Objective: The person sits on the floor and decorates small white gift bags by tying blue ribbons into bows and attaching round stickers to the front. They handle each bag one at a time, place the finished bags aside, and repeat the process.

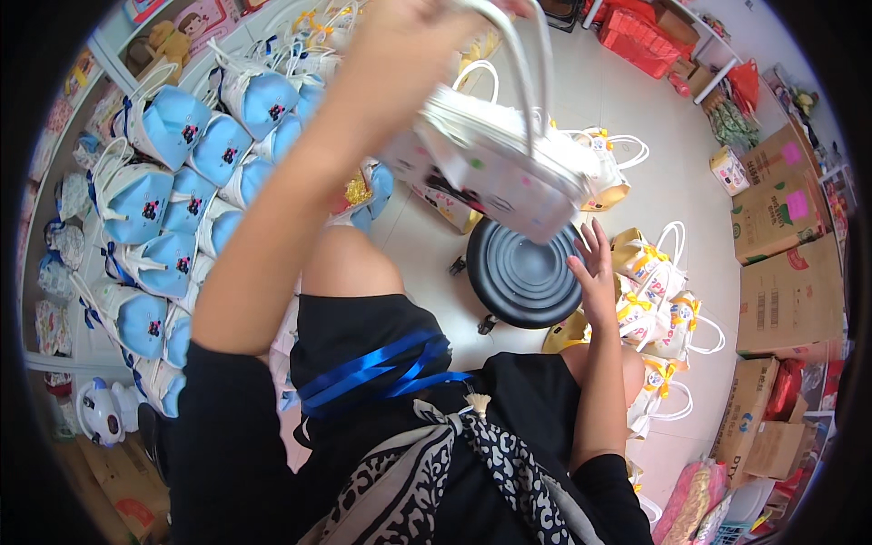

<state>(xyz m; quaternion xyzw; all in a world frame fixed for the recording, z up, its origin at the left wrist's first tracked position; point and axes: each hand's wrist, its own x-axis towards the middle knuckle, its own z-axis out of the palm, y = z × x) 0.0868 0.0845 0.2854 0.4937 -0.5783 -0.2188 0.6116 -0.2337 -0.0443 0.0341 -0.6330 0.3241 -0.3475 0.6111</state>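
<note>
My left hand (413, 41), raised at the top of the view and partly blurred, is closed at the handles of a white tote bag (509, 182). The bag hangs tilted in the air, with dark and coloured prints on its side; the fingertips on its handles are partly cut off by the upper edge. Below it stands a round black ridged stool (531, 277) on casters. Beside the stool's right rim, my right hand (595, 277) has its fingers spread and holds nothing. Loose blue ribbon (377, 368) lies across my lap.
Many light-blue and white bags (145, 209) crowd the left side. White and yellow bags with orange bows (649, 304) stand on the floor to the right. Cardboard boxes (786, 291) line the right wall, and a red bag (640, 41) lies at the far right.
</note>
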